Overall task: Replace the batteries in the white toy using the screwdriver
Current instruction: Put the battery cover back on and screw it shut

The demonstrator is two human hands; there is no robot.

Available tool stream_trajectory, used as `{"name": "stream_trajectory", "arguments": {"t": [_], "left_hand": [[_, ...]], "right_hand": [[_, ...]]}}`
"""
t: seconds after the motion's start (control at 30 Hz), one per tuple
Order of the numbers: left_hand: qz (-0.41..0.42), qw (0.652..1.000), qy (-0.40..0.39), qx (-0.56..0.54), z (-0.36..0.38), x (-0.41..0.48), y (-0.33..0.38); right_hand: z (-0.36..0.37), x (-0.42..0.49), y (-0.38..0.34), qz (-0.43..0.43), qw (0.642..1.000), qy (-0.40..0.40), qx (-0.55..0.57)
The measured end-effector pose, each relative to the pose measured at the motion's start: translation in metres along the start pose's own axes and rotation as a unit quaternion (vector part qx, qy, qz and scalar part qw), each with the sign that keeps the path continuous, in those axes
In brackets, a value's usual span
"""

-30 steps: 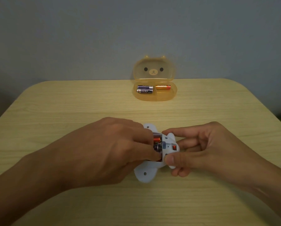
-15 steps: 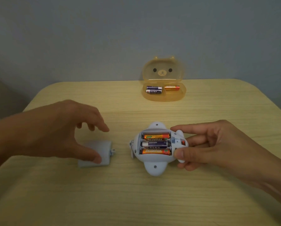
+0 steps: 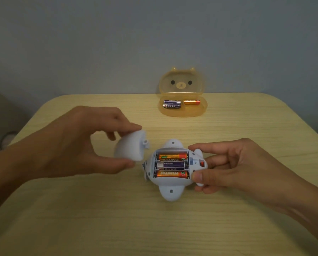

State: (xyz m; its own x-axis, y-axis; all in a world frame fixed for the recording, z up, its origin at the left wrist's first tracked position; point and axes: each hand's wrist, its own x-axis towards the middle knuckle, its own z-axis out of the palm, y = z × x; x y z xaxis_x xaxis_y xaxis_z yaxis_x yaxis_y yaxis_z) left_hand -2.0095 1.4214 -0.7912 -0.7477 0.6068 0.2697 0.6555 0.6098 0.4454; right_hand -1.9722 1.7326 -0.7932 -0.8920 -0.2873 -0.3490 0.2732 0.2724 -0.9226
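I am holding the white toy belly-up on the wooden table, a little right of centre in front of me, its battery bay open with three batteries lying side by side in it: orange, purple, orange. My right hand is pinching the toy's right end, forefinger on the far edge and thumb on the near edge, clamped so the body cannot rock. My left hand is gripping the battery cover between thumb below and fingers above, tilted and just beside the toy's left end, clear of it.

As I judge it, I am bringing the cover over to close the bay. To do it well I am wanting the cover's small tab facing the toy, seating that edge first, then lowering the rest flat over the cells without nudging them. The screw follows; no screwdriver is in view. Well behind, an orange bear-faced case is standing open with three more batteries inside.
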Motion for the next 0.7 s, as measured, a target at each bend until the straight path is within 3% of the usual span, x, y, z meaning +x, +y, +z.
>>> {"name": "stream_trajectory", "arguments": {"t": [0.17,0.7], "left_hand": [[0.035,0.994,0.054,-0.090,0.025,0.018,0.029],[0.033,0.998,0.041,-0.027,0.059,0.027,0.036]], "right_hand": [[0.000,-0.001,-0.001,0.002,1.000,-0.004,0.006],[-0.006,-0.003,0.001,-0.005,1.000,-0.015,0.018]]}}
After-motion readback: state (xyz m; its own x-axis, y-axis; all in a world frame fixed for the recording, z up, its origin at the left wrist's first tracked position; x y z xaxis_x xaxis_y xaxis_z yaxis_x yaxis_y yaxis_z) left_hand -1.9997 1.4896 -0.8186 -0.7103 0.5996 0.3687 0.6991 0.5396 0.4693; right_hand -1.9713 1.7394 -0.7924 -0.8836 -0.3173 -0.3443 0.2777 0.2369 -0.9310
